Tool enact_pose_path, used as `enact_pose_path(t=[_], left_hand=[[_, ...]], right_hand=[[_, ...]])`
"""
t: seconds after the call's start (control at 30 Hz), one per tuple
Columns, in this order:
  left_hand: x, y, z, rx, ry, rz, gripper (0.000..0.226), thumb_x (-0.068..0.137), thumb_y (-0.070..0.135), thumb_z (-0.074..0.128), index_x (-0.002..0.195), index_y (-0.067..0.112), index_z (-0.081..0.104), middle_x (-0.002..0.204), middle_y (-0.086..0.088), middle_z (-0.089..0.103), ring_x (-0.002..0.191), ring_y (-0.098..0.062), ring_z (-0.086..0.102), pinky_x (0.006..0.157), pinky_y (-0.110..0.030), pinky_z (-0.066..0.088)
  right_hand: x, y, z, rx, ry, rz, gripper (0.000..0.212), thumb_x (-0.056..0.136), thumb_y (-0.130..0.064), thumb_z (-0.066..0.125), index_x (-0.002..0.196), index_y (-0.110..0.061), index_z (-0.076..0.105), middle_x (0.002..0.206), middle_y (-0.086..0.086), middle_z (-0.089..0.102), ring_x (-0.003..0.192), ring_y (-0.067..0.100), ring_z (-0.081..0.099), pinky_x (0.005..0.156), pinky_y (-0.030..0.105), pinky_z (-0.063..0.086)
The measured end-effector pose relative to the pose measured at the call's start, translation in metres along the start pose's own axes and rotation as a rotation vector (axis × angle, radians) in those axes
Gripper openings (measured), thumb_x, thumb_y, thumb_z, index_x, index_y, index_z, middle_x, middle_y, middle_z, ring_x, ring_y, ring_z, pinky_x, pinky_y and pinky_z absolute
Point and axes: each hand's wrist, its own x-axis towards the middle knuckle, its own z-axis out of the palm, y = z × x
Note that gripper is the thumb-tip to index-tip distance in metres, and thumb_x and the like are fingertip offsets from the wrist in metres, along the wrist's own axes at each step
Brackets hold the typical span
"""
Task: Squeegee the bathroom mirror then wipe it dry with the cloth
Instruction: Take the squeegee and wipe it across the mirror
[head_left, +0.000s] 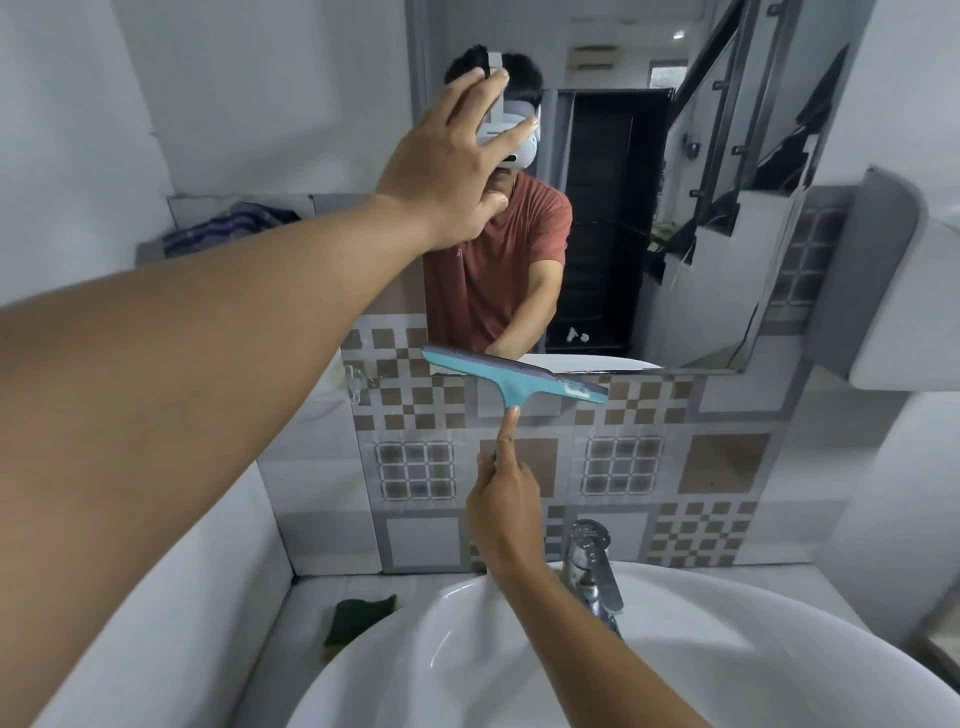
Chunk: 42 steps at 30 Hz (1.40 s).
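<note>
The bathroom mirror (649, 182) hangs on the wall above the sink and reflects a person in a red shirt. My left hand (452, 161) is spread flat against the mirror's left part, fingers apart, holding nothing. My right hand (506, 493) grips the handle of a teal squeegee (519, 376), index finger stretched along the handle. The squeegee's blade lies tilted across the mirror's bottom edge, partly over the patterned tiles. A dark green cloth (358, 618) lies on the white ledge left of the sink.
A white sink (675, 649) fills the lower frame, with a chrome tap (592, 566) right of my right forearm. Patterned tiles (675, 467) cover the wall below the mirror. A blue striped towel (228, 228) rests on a shelf at left. A white fixture (893, 291) juts out at right.
</note>
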Motion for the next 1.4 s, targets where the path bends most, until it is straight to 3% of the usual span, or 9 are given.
enact_pose_path(t=[0.4,0.57,0.63,0.7,0.8,1.03,1.13,1.27,1.4], left_hand=[[-0.010,0.007,0.003,-0.023,0.003,-0.042,0.073,0.089,0.037,0.071,0.153,0.019,0.040,0.163,-0.020,0.024,0.151,-0.040,0.022,0.121,-0.053,0.030],[-0.014,0.009,0.008,-0.050,-0.004,-0.039,0.072,0.089,0.036,0.071,0.152,0.019,0.041,0.162,-0.020,0.027,0.151,-0.041,0.022,0.120,-0.054,0.030],[-0.014,0.009,0.007,-0.052,-0.007,-0.034,0.072,0.089,0.037,0.070,0.152,0.019,0.040,0.162,-0.020,0.027,0.151,-0.041,0.022,0.121,-0.054,0.029],[-0.014,0.010,0.007,-0.057,-0.011,-0.036,0.071,0.090,0.036,0.070,0.152,0.019,0.040,0.162,-0.020,0.027,0.151,-0.041,0.021,0.121,-0.054,0.029],[-0.015,0.013,0.003,-0.078,-0.039,-0.056,0.070,0.091,0.034,0.069,0.153,0.019,0.039,0.163,-0.019,0.025,0.151,-0.040,0.019,0.121,-0.055,0.028],[-0.042,0.051,-0.027,-0.205,-0.081,-0.052,0.066,0.088,0.031,0.072,0.147,0.013,0.048,0.151,-0.019,0.042,0.141,-0.039,0.037,0.113,-0.053,0.038],[-0.070,0.084,-0.040,-0.437,-0.220,-0.057,0.056,0.089,0.022,0.073,0.142,0.015,0.056,0.139,-0.011,0.057,0.131,-0.031,0.050,0.109,-0.044,0.043],[-0.104,0.123,-0.048,-0.664,-0.454,-0.113,0.042,0.090,0.013,0.067,0.131,0.019,0.066,0.128,-0.004,0.068,0.120,-0.023,0.061,0.104,-0.037,0.047],[-0.121,0.145,-0.057,-0.718,-0.517,-0.125,0.035,0.091,0.014,0.070,0.124,0.024,0.072,0.127,0.000,0.070,0.119,-0.019,0.061,0.104,-0.036,0.047]], right_hand=[[-0.008,0.008,-0.038,-0.311,-0.062,0.062,0.086,0.104,-0.011,0.045,0.155,-0.045,-0.015,0.095,0.006,0.052,0.063,0.015,0.050,0.062,0.034,0.053],[-0.009,0.006,-0.040,-0.259,-0.092,0.031,0.086,0.102,-0.007,0.042,0.155,-0.041,-0.017,0.094,0.008,0.051,0.063,0.016,0.049,0.052,0.024,0.038],[-0.010,0.007,-0.041,-0.195,-0.077,0.053,0.070,0.104,-0.010,0.041,0.158,-0.028,0.001,0.096,0.008,0.054,0.066,0.015,0.050,0.052,0.024,0.039],[-0.014,0.005,-0.048,-0.142,-0.083,0.090,0.034,0.106,-0.013,0.037,0.139,-0.014,0.032,0.097,0.006,0.054,0.067,0.011,0.049,0.055,0.023,0.042],[-0.020,-0.002,-0.065,-0.119,-0.137,0.104,0.015,0.107,-0.015,0.034,0.121,-0.014,0.040,0.092,0.001,0.052,0.069,0.010,0.049,0.052,0.018,0.036],[-0.023,-0.020,-0.121,-0.110,-0.232,0.086,0.021,0.106,-0.016,0.042,0.127,-0.012,0.041,0.092,0.002,0.058,0.068,0.010,0.054,0.050,0.019,0.040],[-0.024,-0.029,-0.149,-0.161,-0.256,0.079,0.029,0.105,-0.019,0.047,0.133,-0.011,0.042,0.094,0.000,0.058,0.070,0.010,0.059,0.052,0.018,0.046],[-0.027,-0.042,-0.186,-0.260,-0.279,0.050,0.035,0.098,-0.015,0.057,0.132,-0.015,0.049,0.106,0.001,0.060,0.092,0.018,0.064,0.082,0.035,0.059],[-0.030,-0.052,-0.220,-0.310,-0.328,0.007,0.042,0.091,-0.020,0.071,0.128,-0.017,0.053,0.113,0.002,0.064,0.091,0.017,0.064,0.083,0.035,0.058]])
